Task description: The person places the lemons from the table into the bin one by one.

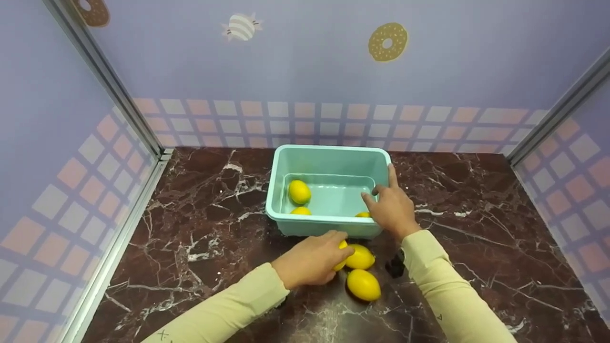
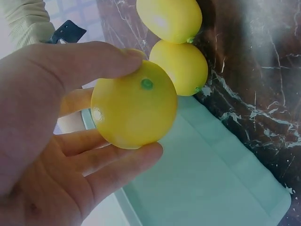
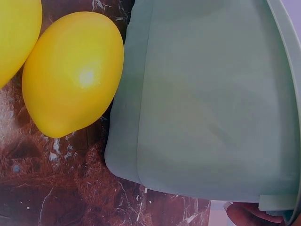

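Note:
My left hand (image 1: 312,259) grips a yellow lemon (image 2: 134,113) between thumb and fingers, just in front of a pale green plastic bin (image 1: 329,149). The green stem spot of that lemon shows in the left wrist view. Two more lemons lie on the table beside it, one nearer the bin (image 1: 360,257) and one closer to me (image 1: 363,285). At the bin's right front corner, my right hand (image 1: 394,209) holds the rim, its thumb on the inner side and a finger along the outside. Inside the bin are three lemons (image 1: 299,192), two of them partly hidden by the front wall.
The bin stands on a dark red marbled table (image 1: 214,205). A patterned back wall (image 1: 310,62) rises close behind it, and side panels joined by metal strips (image 1: 119,85) enclose the left and right.

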Action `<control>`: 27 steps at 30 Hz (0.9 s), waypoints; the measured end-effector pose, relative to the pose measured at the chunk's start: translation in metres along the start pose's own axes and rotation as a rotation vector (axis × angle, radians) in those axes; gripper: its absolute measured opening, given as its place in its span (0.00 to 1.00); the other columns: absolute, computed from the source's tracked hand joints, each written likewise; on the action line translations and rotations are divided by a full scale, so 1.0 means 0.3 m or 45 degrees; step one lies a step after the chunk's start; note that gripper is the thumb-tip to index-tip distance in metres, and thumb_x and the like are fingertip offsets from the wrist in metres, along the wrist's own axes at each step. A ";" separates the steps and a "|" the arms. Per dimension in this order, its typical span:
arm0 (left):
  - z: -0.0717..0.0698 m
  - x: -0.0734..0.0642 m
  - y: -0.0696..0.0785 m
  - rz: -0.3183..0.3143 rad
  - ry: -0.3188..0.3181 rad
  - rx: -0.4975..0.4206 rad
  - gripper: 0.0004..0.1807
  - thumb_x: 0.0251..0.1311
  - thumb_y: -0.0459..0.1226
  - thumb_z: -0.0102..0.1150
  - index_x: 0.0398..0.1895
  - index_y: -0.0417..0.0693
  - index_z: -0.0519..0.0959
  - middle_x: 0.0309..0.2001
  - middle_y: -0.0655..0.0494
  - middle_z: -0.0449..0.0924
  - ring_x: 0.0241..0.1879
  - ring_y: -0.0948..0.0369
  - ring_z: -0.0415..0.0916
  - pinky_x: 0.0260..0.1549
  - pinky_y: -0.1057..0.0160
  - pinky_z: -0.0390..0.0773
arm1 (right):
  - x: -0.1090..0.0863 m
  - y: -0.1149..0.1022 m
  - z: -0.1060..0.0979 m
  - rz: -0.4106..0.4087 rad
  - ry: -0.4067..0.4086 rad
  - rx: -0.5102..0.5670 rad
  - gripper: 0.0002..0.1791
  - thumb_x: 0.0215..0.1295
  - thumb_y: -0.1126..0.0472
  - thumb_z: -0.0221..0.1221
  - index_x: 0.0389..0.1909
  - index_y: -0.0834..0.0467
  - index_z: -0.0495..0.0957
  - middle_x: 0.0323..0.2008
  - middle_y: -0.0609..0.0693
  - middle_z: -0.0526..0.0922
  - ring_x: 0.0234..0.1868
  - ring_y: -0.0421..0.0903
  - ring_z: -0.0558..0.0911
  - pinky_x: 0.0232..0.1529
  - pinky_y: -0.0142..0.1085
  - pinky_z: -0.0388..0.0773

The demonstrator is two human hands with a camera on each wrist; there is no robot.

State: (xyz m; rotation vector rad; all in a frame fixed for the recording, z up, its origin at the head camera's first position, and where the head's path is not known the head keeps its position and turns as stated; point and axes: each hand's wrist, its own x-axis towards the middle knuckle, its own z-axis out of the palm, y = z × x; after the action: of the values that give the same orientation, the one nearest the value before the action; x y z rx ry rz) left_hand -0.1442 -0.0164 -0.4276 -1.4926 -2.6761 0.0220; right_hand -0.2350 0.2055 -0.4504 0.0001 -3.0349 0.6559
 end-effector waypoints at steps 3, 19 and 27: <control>-0.007 0.001 -0.002 0.011 0.024 0.005 0.21 0.51 0.42 0.68 0.50 0.53 0.77 0.54 0.49 0.74 0.49 0.56 0.76 0.38 0.64 0.82 | 0.001 0.000 0.001 0.002 0.007 0.003 0.28 0.67 0.41 0.52 0.47 0.62 0.81 0.78 0.55 0.39 0.49 0.61 0.80 0.43 0.56 0.77; -0.052 0.006 -0.012 0.031 0.076 -0.036 0.20 0.48 0.38 0.68 0.48 0.51 0.77 0.46 0.52 0.74 0.38 0.59 0.72 0.27 0.65 0.78 | -0.004 -0.007 0.001 -0.016 0.044 -0.001 0.27 0.67 0.41 0.52 0.45 0.62 0.82 0.78 0.55 0.41 0.44 0.58 0.81 0.40 0.54 0.78; -0.072 0.013 -0.017 0.054 0.146 0.000 0.18 0.48 0.37 0.67 0.45 0.52 0.77 0.43 0.53 0.72 0.35 0.60 0.70 0.24 0.66 0.75 | -0.005 -0.004 0.001 -0.008 0.036 0.007 0.28 0.67 0.41 0.52 0.47 0.63 0.81 0.78 0.56 0.40 0.47 0.59 0.81 0.42 0.54 0.78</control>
State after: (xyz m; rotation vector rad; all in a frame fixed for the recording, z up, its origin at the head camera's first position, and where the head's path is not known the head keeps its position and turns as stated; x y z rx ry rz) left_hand -0.1488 -0.0164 -0.4056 -1.5021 -2.5552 -0.0585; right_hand -0.2335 0.2043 -0.4501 0.0004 -3.0049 0.6576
